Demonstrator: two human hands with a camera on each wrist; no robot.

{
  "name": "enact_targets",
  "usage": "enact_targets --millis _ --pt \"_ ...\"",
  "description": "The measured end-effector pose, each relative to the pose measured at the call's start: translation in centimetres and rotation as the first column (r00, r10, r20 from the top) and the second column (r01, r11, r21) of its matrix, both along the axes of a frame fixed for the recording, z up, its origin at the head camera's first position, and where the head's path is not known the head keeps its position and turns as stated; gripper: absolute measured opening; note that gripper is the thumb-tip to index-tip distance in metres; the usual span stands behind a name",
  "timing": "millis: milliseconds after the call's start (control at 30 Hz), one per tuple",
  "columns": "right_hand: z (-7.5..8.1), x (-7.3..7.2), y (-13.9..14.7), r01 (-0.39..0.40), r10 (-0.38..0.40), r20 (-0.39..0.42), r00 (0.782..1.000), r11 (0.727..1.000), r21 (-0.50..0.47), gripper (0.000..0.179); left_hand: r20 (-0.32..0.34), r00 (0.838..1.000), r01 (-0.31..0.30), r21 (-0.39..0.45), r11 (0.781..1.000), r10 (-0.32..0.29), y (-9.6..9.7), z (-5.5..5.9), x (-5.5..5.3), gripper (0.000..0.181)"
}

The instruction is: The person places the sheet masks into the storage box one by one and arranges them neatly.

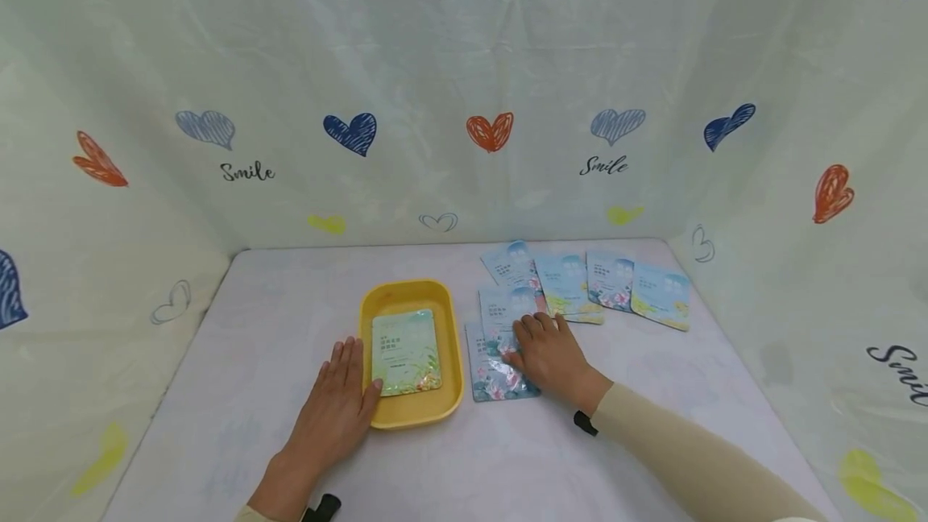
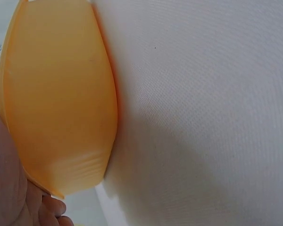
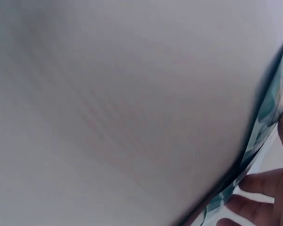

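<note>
A yellow tray (image 1: 413, 412) stands in the middle of the table in the head view, with a pale green flat sachet (image 1: 406, 353) lying inside. My left hand (image 1: 333, 401) rests along the tray's left side, fingers straight and thumb over the rim; the left wrist view shows the tray's outer wall (image 2: 61, 94) close by. Right of the tray, my right hand (image 1: 551, 353) pinches the right edge of a blue floral sachet (image 1: 500, 308) between thumb and fingers. Another blue floral sachet (image 1: 500, 387) lies partly hidden beneath it. In the right wrist view, the sachet edge (image 3: 269, 108) shows beside the thumb.
Behind the right hand lie more flat sachets: a blue floral one (image 1: 507, 264), a blue-yellow pile (image 1: 565, 284), another floral one (image 1: 611, 280) and a blue-yellow one (image 1: 661, 296) toward the right. A heart-printed curtain (image 1: 435, 63) encloses the white table (image 1: 239, 393).
</note>
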State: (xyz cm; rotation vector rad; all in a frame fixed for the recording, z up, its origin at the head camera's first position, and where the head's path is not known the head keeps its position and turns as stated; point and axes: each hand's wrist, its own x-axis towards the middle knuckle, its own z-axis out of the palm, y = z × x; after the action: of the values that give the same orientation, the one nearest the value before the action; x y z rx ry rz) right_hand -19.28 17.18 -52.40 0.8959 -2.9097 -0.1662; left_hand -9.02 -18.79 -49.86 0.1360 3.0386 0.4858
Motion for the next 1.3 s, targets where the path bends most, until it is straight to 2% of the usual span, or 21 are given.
enact_targets --millis 167,300,400,533,633,733,1000,1300 --pt "-0.2 1.7 0.5 -0.005 0.005 -0.028 1.000 1.000 0.004 0.065 0.009 1.000 -0.006 -0.012 1.000 0.006 0.0 0.0 0.0 0.076" --pt "0.3 1.9 0.8 -0.012 0.010 -0.044 0.999 0.999 -0.040 0.062 0.013 1.000 -0.008 -0.010 1.000 0.008 0.0 0.0 0.0 0.077" --pt "1.2 0.5 1.4 -0.018 0.008 -0.098 0.995 0.994 -0.104 0.060 0.028 1.000 -0.008 -0.007 1.000 0.008 0.0 0.1 0.0 0.077" --pt "1.6 -2.7 2.7 0.001 -0.018 -0.127 0.992 0.992 -0.128 0.064 0.043 0.999 -0.011 -0.007 1.000 0.011 -0.1 0.2 -0.1 0.077" --pt "1.4 -4.6 3.4 0.023 -0.030 -0.078 0.996 0.995 -0.095 0.072 0.049 0.999 -0.018 -0.010 1.000 0.019 -0.1 0.2 -0.1 0.078" --pt "1.2 -5.8 3.8 0.023 -0.025 -0.024 0.999 0.998 -0.064 0.082 0.056 0.998 -0.024 -0.012 1.000 0.024 0.0 0.2 0.0 0.078" --pt "0.9 -7.0 3.8 0.041 -0.040 0.074 0.996 0.999 -0.021 0.093 0.047 0.999 -0.016 -0.002 1.000 0.017 0.1 0.1 -0.1 0.078" --pt "0.4 -7.5 3.6 0.043 -0.042 0.091 0.995 0.999 -0.010 0.094 0.038 0.999 -0.012 0.001 1.000 0.012 0.0 -0.3 -0.1 0.078"
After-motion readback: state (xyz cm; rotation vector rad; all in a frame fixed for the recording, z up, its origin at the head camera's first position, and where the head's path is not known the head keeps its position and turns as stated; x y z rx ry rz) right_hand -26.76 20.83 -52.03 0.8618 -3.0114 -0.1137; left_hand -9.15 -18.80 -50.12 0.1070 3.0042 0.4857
